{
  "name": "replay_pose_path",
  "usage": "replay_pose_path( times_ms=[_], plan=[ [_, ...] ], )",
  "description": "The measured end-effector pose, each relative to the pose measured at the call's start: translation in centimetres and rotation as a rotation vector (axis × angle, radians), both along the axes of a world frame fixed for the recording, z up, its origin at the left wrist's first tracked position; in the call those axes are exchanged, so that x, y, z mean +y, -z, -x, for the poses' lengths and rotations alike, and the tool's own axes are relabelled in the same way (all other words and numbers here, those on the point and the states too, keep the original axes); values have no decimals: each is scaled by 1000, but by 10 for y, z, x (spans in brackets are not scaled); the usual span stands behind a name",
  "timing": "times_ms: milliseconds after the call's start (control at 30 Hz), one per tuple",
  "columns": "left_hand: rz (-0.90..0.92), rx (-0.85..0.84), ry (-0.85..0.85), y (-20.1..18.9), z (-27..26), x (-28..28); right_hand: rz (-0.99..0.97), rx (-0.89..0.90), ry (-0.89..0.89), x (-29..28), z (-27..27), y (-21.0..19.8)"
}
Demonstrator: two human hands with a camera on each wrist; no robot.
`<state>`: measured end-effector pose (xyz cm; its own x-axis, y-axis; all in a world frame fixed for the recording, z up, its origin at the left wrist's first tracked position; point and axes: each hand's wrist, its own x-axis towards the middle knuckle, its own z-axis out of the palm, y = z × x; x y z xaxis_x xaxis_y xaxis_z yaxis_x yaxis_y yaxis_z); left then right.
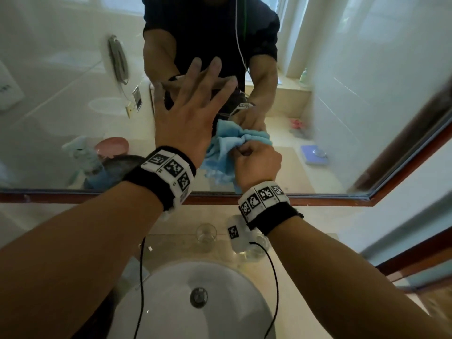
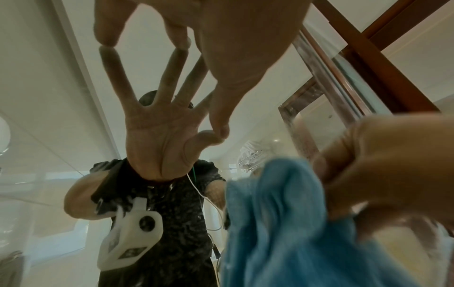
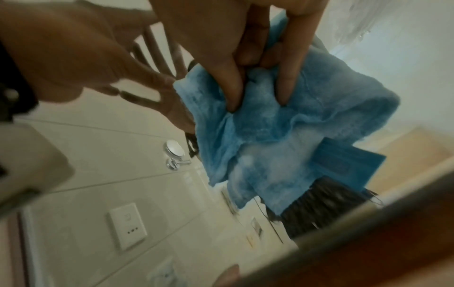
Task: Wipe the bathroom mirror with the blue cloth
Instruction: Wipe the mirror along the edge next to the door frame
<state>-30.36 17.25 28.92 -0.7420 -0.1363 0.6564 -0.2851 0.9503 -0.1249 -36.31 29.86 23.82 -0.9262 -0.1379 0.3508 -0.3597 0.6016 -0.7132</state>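
Mirror (image 1: 73, 106): wide wall pane in a red-brown frame, above the tabletop (image 1: 171, 223) and the white basin (image 1: 171, 302). Glass reads hazy in both wrist views; no clear line between wiped and unwiped patches.

Left hand (image 1: 186, 118): fingers straight and spread, fingertips meeting their own reflection, so it touches the glass. Holds nothing. Looks like a brace.

Right hand (image 1: 256, 165): fingers curled, clamped on a bunched blue cloth (image 1: 222, 152). Cloth sits against the lower middle of the mirror, just right of the left hand, loose end hanging toward the frame.

Small items: two clear glasses (image 1: 206, 233) on the tabletop behind the basin.

Step in hand, as judged: wiping, low on the pane.

Next move calls for: steady pressure through the cloth, overlapping strokes outward, and shifting the left hand so the patch under it, likely smudged, gets wiped.
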Motion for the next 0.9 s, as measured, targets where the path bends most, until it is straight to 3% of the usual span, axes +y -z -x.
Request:
replay_pose_path(
  times_ms=[133, 267, 467, 767, 900],
  plan=[
    [-16, 56, -62, 8, -14, -19, 53, 69, 8, -9, -1, -34],
    [-74, 41, -139, 15, -26, -43, 32, 102, 15, -14, -3, -33],
    [-112, 25, -138, 17, -27, -50, -18, 72, 12, -22, -6, -1],
    [-68, 18, -118, 20, -27, -55, -140, -137, -36, -28, -19, 76],
    [-60, 7, -114, 21, -26, -57, -72, -110, -14, -33, -20, 93]
  ],
)
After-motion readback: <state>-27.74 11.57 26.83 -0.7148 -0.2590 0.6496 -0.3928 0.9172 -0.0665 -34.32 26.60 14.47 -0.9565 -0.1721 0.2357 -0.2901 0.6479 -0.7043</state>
